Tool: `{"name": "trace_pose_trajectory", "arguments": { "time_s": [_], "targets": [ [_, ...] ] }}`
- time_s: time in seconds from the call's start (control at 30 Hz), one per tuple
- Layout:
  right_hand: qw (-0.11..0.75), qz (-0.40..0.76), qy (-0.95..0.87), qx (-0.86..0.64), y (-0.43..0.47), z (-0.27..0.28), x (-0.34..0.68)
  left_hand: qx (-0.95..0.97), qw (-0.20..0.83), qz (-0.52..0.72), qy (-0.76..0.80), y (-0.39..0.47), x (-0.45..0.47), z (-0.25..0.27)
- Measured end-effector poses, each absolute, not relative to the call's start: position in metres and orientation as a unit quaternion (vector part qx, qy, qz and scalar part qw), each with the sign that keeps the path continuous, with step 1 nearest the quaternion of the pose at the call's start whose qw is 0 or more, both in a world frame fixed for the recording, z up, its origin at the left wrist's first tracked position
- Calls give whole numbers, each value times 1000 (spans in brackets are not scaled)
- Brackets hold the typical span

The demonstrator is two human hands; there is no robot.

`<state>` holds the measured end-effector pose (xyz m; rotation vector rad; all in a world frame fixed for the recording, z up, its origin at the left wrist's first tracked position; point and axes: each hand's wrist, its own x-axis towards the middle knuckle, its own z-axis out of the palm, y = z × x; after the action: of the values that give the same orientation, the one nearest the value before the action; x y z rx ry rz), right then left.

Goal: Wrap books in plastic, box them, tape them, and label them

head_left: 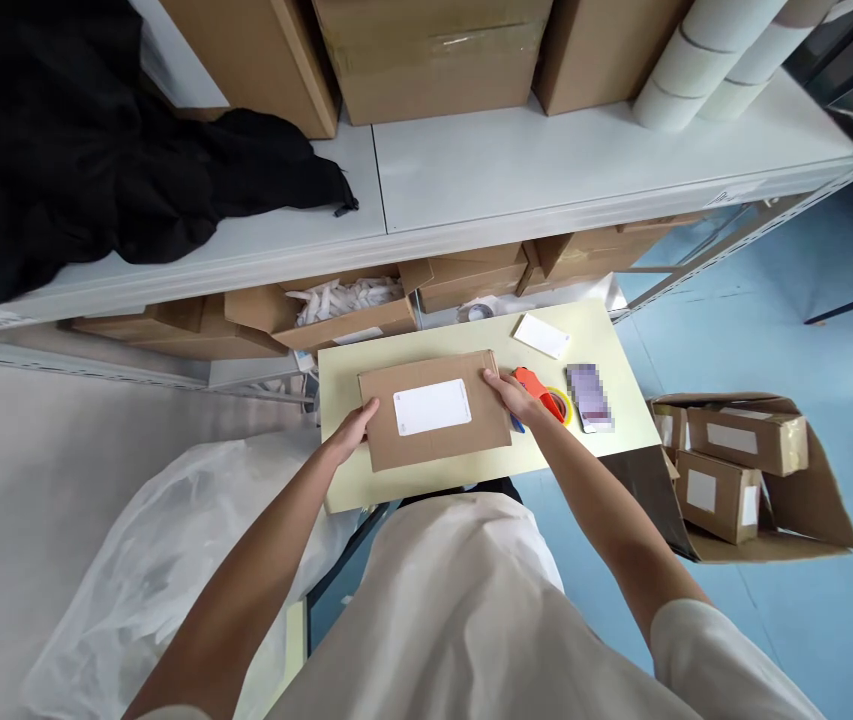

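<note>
Between my two hands is a flat brown cardboard box (437, 455) with a white label (432, 407) on its top face. My left hand (352, 430) grips its left end, thumb on the upper edge. At the right end, my right hand (514, 393) closes on the box with the thumb on top; the other fingers are mostly hidden. The box is over a pale yellow table (351, 490); whether it rests on it I cannot tell. Just right of my right hand lie an orange-red tape dispenser (536, 390), a yellow tape roll (562, 405) and a blurred-out phone (589, 397).
A white card or small box (541, 336) lies at the table's back. Beyond stands a grey shelf (508, 165) with cartons, white rolls (688, 80) and black cloth (133, 170). An open carton (808, 520) holding labelled boxes is at right, a clear plastic bag (171, 560) at left.
</note>
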<state>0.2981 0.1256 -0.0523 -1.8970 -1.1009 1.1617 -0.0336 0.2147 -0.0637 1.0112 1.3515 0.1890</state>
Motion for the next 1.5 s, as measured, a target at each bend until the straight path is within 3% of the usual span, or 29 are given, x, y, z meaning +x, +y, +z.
{"name": "trace_pose_trajectory", "arguments": {
  "time_s": [0.1, 0.37, 0.53, 0.67, 0.77, 0.9, 1.13, 1.3, 1.5],
  "targets": [
    [327, 532, -329, -708, 134, -60, 293, 458, 631, 64, 623, 220, -26, -69],
    [329, 539, -257, -732, 146, -70, 293, 596, 473, 48, 647, 224, -17, -67],
    [304, 462, -291, -780, 146, -64, 289, 706, 289, 137, 632, 219, -12, -52],
    [378, 334, -326, -800, 116, -54, 296, 811, 184, 139, 538, 214, 3, -26],
    [381, 264, -339, -818, 69, -55, 309, 877, 189, 90, 433, 210, 34, -7],
    [292, 232, -407, -834, 17, -75, 321, 927, 216, -15, 307, 200, 95, 2],
    [162, 192, -447, -859, 42, -109, 315, 935, 214, -116, 259, 194, 168, -12],
    [92, 247, -406, -875, 60, -118, 311, 925, 201, -157, 283, 196, 171, -11],
    [82, 329, -442, -830, 53, -117, 329, 916, 207, -179, 293, 197, 167, -14]
  ]
}}
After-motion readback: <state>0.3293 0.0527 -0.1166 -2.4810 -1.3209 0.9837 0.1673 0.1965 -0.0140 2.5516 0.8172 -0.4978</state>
